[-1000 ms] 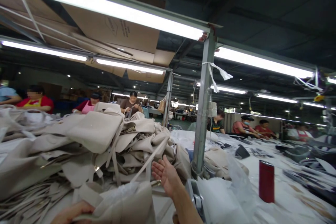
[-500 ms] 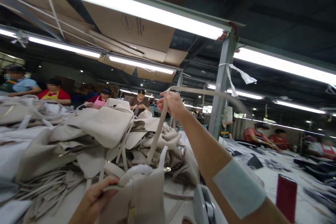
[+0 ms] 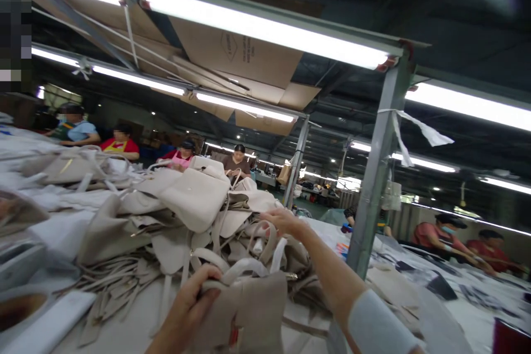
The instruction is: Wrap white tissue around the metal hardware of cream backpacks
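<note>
My left hand [image 3: 194, 298] grips the top of a beige bag [image 3: 249, 310] at the bottom middle, fingers wrapped round its white padded handle. My right hand [image 3: 284, 222] reaches forward over the pile, fingers curled on a loop of beige strap [image 3: 261, 240] that runs down to the bag. A pale cuff covers my right forearm. Behind both hands lies a big heap of beige bags and straps [image 3: 182, 204].
A grey metal post [image 3: 373, 177] with a white rag tied to it stands right of my right arm. Several co-workers sit along the far side of the table [image 3: 120, 146]. Loose strap pieces [image 3: 116, 287] lie at the left. A dark red cylinder [image 3: 510, 337] shows at bottom right.
My right hand came down from head height, where it held the strap up, to the top of the pile. My left hand keeps its hold on the bag. The view has panned right.
</note>
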The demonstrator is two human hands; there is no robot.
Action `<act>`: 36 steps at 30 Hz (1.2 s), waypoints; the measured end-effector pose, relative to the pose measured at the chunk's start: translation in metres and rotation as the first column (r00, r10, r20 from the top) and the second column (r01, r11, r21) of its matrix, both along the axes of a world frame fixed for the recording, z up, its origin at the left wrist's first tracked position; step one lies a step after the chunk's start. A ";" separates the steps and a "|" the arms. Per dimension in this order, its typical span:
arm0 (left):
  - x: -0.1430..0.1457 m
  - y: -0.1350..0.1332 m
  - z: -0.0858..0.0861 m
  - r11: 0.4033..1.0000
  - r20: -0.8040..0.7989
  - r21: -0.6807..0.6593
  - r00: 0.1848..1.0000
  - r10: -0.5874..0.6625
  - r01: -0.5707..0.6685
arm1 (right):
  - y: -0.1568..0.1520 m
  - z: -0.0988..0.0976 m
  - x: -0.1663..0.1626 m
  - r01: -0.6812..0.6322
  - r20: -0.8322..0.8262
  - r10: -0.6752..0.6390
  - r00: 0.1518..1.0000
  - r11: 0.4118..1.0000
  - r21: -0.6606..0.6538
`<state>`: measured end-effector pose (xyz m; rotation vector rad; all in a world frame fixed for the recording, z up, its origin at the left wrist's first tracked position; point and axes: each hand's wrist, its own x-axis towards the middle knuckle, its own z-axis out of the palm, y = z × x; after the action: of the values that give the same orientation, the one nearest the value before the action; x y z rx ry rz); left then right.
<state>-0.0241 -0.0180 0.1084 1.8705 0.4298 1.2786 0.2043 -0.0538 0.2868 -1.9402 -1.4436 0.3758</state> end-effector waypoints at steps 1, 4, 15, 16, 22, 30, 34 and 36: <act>0.001 0.001 0.002 1.000 0.001 -0.014 1.000 0.018 -0.018 | -0.004 0.004 0.006 0.026 0.005 -0.026 1.000 0.997 0.072; 0.006 0.005 0.010 0.998 0.023 -0.042 0.999 0.038 -0.037 | -0.024 0.008 0.012 0.058 0.023 -0.068 0.997 0.954 0.295; 0.002 0.006 0.052 0.964 -0.193 0.211 0.974 -0.123 0.163 | -0.054 -0.077 -0.036 -0.339 0.732 0.075 0.677 0.915 0.220; 0.000 0.006 0.063 0.959 -0.221 0.245 0.971 -0.086 0.141 | -0.051 -0.079 -0.037 -0.302 0.745 0.032 0.667 0.925 0.231; 0.017 -0.004 0.095 0.929 -0.325 0.360 0.945 0.039 0.086 | -0.043 -0.083 -0.028 -0.244 0.734 -0.090 0.673 0.910 0.336; 0.039 -0.010 0.057 0.883 -0.341 0.448 0.886 0.315 -0.141 | -0.092 -0.118 -0.058 -0.487 0.782 -0.127 0.610 0.719 0.496; 0.033 -0.001 0.061 0.921 -0.371 0.377 0.894 0.250 -0.101 | -0.136 -0.149 -0.056 -0.387 0.698 0.134 0.703 0.896 0.218; 0.033 0.003 0.060 0.932 -0.371 0.354 0.904 0.215 -0.076 | -0.161 -0.179 -0.043 -0.293 0.623 0.170 0.763 0.951 0.099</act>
<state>0.0085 -0.0150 0.1681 2.4486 0.6129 1.1049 0.1611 -0.2145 0.1079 -1.8002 -2.0580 -0.3229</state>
